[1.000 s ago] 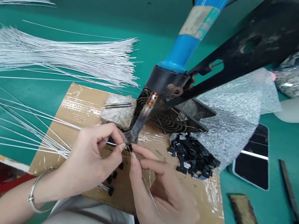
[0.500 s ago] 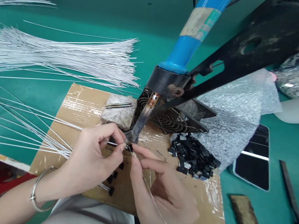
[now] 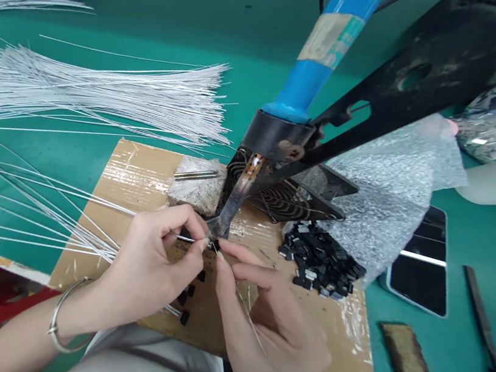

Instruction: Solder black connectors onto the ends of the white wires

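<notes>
A blue-handled soldering iron [image 3: 307, 77] is clamped in a black stand, its tip pointing down at my fingertips. My left hand [image 3: 151, 268] is closed in a pinch on a thin white wire [image 3: 183, 238], the wire's end just below the iron's tip. Between thumb and forefinger of my right hand [image 3: 278, 319] runs a strand of solder wire [image 3: 260, 342], trailing back over the palm. Its front end reaches the same spot under the tip. The small dark part at that spot is mostly hidden by my fingers. Several black connectors [image 3: 184, 317] with wires lie under my left hand.
A cardboard sheet [image 3: 140, 165] covers the green table. White wire bundles [image 3: 95, 90] lie at left. Behind my hands sits a wrapped block [image 3: 197, 185] with metal rods. At right are a pile of black connectors [image 3: 321, 258], bubble wrap [image 3: 386, 187], a phone [image 3: 424, 266] and a sponge [image 3: 406, 355].
My right thumb has shifted slightly up and left, closer to the iron's tip. The left hand stays where it was.
</notes>
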Motion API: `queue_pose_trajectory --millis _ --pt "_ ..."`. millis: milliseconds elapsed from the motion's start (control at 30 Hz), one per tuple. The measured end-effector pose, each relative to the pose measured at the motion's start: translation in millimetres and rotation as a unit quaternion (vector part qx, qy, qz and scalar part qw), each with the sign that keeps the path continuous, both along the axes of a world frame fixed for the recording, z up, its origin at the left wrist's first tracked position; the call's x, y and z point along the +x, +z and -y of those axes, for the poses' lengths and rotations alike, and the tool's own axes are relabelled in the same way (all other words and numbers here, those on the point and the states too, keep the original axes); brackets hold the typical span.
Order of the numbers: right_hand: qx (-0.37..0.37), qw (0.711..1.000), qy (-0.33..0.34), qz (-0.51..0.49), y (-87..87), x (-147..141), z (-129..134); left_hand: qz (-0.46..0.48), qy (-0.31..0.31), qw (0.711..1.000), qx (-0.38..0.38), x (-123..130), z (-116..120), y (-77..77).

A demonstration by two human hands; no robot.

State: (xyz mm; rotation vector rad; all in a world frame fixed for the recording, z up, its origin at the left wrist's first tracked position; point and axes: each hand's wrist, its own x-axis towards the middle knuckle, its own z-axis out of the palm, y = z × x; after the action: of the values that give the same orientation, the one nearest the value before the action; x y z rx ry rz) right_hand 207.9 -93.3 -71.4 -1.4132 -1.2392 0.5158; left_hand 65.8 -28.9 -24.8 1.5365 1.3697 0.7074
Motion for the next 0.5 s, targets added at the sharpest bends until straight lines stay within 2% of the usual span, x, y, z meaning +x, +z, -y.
queue_pose_trajectory --millis 500 --pt "-0.011 1.000 -0.006 0.006 2.4 -0.3 0.3 0.012 0.003 0.999 -0.035 -1.3 1.3 -5.5"
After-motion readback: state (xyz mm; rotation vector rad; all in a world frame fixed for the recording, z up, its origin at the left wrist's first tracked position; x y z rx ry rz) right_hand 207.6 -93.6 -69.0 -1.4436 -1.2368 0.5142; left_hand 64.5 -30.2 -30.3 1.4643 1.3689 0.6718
